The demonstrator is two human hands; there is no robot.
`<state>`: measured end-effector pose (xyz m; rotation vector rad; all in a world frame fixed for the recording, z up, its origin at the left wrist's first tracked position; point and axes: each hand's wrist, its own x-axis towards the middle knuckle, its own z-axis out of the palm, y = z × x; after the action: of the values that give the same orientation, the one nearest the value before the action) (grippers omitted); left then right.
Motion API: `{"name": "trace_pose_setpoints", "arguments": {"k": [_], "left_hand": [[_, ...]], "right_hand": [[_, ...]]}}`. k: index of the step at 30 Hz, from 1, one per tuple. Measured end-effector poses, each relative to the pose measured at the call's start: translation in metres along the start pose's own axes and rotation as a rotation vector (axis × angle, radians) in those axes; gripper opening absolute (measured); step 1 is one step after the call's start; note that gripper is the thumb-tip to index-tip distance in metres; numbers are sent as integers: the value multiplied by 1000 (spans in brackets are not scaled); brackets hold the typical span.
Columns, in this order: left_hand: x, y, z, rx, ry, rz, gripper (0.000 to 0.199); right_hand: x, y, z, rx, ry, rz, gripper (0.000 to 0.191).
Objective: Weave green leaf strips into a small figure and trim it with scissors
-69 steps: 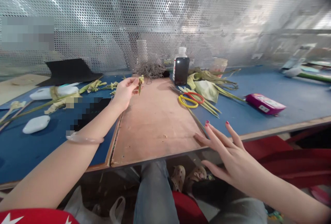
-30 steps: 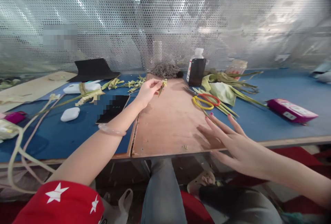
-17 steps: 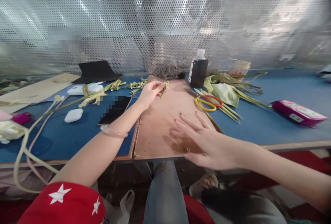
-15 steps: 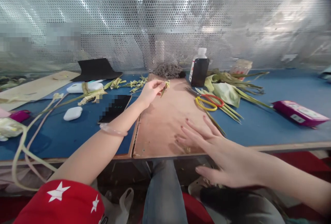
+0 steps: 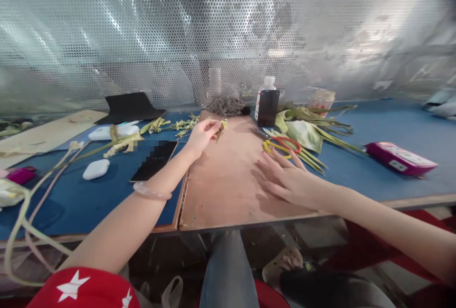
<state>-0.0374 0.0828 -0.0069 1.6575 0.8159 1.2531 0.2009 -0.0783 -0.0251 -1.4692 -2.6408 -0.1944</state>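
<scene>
My left hand [image 5: 202, 141] is closed above the wooden board, with a small yellowish-green piece of plant pinched between thumb and fingers. Short stem ends of this plant piece [image 5: 220, 133] hang below the fingertips. My right hand [image 5: 301, 185] is open, its fingers spread low over the right side of the board. Just beyond those fingertips lie scissors [image 5: 273, 139] with red and yellow handles, blades pointing away to the left. Green leaf strips [image 5: 313, 160] lie beside and partly under the handles.
A dark bottle [image 5: 268, 108] with a white cap stands behind the scissors. Grey stringy material [image 5: 228, 106] sits at the board's back. Phone [image 5: 153, 162], white case [image 5: 96, 169] and plant sprigs [image 5: 187, 124] are left; a purple packet [image 5: 399, 158] is right. Perforated metal [image 5: 245, 28] rises behind.
My right hand has moved forward from the table's front edge over the board, towards the scissors. My left hand still pinches the plant piece. The view has tilted up slightly.
</scene>
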Motion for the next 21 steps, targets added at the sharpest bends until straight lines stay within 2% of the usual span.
{"name": "trace_pose_setpoints", "arguments": {"k": [3, 5, 7, 10, 12, 14, 16, 21], "left_hand": [[0, 0, -3, -37, 30, -33, 22], [0, -1, -4, -38, 42, -35, 23], [-1, -1, -4, -36, 47, -35, 25], [-2, -2, -3, -38, 36, -37, 27], [-3, -1, -2, -38, 32, -37, 27], [-3, -1, -2, -36, 36, -39, 28], [-3, -1, -2, -37, 43, -45, 27], [-2, -3, -4, -58, 63, -51, 27]], "right_hand": [[41, 4, 4, 10, 2, 47, 60], [53, -9, 4, 57, -1, 47, 63], [51, -33, 1, 99, 9, -21, 68], [32, -71, -6, 169, 34, -254, 77], [23, -82, -8, 186, 38, -299, 78], [26, -73, -4, 169, 34, -240, 78], [41, -50, 5, 116, 44, -151, 72], [109, 18, 20, 72, -30, 55, 55]]}}
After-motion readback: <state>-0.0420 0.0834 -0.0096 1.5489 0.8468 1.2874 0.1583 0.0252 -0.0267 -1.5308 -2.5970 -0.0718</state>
